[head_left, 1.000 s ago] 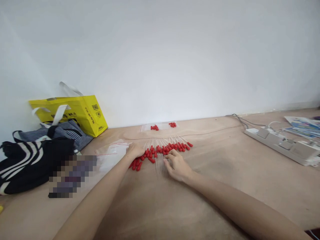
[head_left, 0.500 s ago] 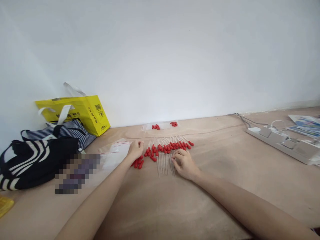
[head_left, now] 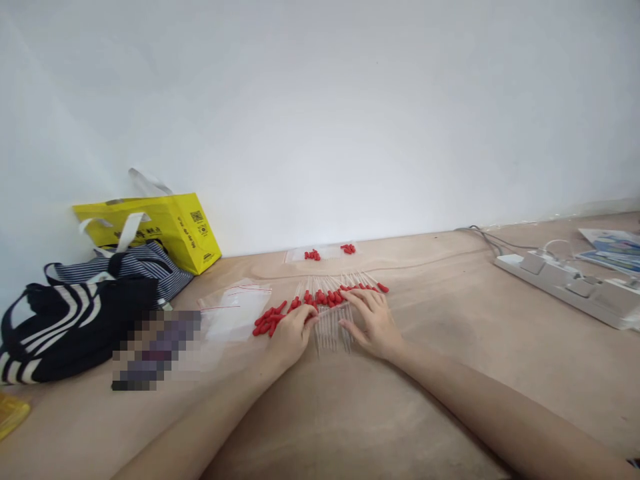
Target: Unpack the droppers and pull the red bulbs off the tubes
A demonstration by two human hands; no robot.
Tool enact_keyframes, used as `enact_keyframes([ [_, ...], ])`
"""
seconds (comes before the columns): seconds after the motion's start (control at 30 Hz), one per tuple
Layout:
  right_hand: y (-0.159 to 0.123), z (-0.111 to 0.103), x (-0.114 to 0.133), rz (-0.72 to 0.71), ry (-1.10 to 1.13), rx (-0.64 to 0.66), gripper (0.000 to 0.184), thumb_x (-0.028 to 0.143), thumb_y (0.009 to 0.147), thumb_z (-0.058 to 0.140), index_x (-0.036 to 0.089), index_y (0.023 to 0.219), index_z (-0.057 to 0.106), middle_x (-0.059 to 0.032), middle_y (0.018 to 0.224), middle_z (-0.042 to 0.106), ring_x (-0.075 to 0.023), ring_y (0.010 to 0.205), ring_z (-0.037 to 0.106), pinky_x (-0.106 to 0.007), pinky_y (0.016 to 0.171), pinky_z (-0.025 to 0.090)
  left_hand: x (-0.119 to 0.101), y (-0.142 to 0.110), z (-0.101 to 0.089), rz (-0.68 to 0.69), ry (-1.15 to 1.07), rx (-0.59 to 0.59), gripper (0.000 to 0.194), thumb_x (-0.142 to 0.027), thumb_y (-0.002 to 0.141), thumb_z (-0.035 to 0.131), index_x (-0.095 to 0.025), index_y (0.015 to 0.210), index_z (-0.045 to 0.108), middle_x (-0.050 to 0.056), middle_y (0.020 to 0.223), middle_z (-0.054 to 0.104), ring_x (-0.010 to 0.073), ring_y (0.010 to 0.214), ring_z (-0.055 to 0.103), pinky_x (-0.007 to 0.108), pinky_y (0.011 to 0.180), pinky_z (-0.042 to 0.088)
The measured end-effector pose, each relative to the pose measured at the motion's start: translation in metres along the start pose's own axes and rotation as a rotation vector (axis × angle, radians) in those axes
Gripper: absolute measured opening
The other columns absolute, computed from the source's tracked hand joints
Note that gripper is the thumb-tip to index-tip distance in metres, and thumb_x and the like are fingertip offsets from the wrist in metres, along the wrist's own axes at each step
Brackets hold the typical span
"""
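Observation:
My left hand (head_left: 295,330) is closed, thumb and fingers pinched on a thin clear glass tube (head_left: 331,309) that points toward my right hand. My right hand (head_left: 374,321) is open, its thumb apart from the fingers, which reach over the red rubber bulbs. Between the hands lies a row of clear glass tubes (head_left: 327,333), side by side. Behind them, droppers with red bulbs (head_left: 321,297) lie in a fan, glass ends toward the wall. Loose red bulbs (head_left: 265,321) are piled left of my left hand.
Clear plastic bags (head_left: 235,313) lie at the left, and a bag with red bulbs (head_left: 313,255) lies near the wall. A yellow bag (head_left: 187,230) and a black striped bag (head_left: 80,327) stand further left. A white power strip (head_left: 565,287) with cables is at the right.
My left hand has moved right and nearer, from beside the loose bulbs to the row of tubes, bringing the glass tube. My right hand's fingers have stretched out and spread.

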State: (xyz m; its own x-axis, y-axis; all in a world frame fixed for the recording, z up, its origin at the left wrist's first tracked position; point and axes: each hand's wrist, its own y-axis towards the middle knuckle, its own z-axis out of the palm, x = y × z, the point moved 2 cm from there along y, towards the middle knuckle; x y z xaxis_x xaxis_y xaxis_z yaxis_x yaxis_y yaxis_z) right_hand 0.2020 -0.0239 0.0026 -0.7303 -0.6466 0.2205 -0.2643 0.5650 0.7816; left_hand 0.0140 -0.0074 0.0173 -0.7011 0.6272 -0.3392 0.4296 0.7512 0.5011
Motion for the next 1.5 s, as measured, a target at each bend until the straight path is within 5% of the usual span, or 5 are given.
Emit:
enact_keyframes([
  [0.2,0.001,0.01,0.011,-0.223,-0.023,0.085,0.022,0.027,0.082,0.049,0.025,0.102,0.058,-0.0008,0.079,0.064,-0.0165,0.085,0.049,-0.041,0.089,0.022,-0.007,-0.011,0.014,0.196,0.077,-0.118,0.016,-0.027,0.085,0.039,-0.017,0.083,0.051,0.003,0.075,0.06,0.0153,0.07,0.056,0.028,0.065,0.045],
  [0.4,0.0,0.014,0.008,-0.191,-0.023,0.066,0.015,0.018,0.081,0.048,0.021,0.087,0.062,0.0012,0.063,0.06,-0.0129,0.07,0.046,-0.037,0.085,0.024,-0.006,-0.011,0.005,0.306,0.157,-0.168,0.014,-0.028,0.082,0.048,-0.019,0.091,0.056,0.004,0.089,0.063,0.0176,0.088,0.053,0.033,0.08,0.041],
  [0.67,0.001,0.01,0.014,-0.239,-0.05,0.023,0.018,0.024,0.083,0.046,0.022,0.074,0.063,0.0035,0.049,0.052,-0.011,0.061,0.04,-0.037,0.084,0.021,-0.012,-0.014,0.001,0.376,0.161,-0.196,0.01,-0.021,0.082,0.049,-0.019,0.082,0.058,-0.001,0.081,0.066,0.0151,0.078,0.052,0.032,0.076,0.037],
  [1.5,-0.005,0.005,0.01,-0.207,-0.01,0.116,0.017,0.023,0.081,0.047,0.021,0.073,0.061,0.0031,0.053,0.052,-0.0105,0.06,0.041,-0.035,0.08,0.022,-0.012,-0.02,-0.001,0.367,0.178,-0.141,0.019,-0.015,0.083,0.04,-0.021,0.078,0.058,0.0,0.079,0.065,0.0161,0.079,0.054,0.034,0.076,0.038],
])
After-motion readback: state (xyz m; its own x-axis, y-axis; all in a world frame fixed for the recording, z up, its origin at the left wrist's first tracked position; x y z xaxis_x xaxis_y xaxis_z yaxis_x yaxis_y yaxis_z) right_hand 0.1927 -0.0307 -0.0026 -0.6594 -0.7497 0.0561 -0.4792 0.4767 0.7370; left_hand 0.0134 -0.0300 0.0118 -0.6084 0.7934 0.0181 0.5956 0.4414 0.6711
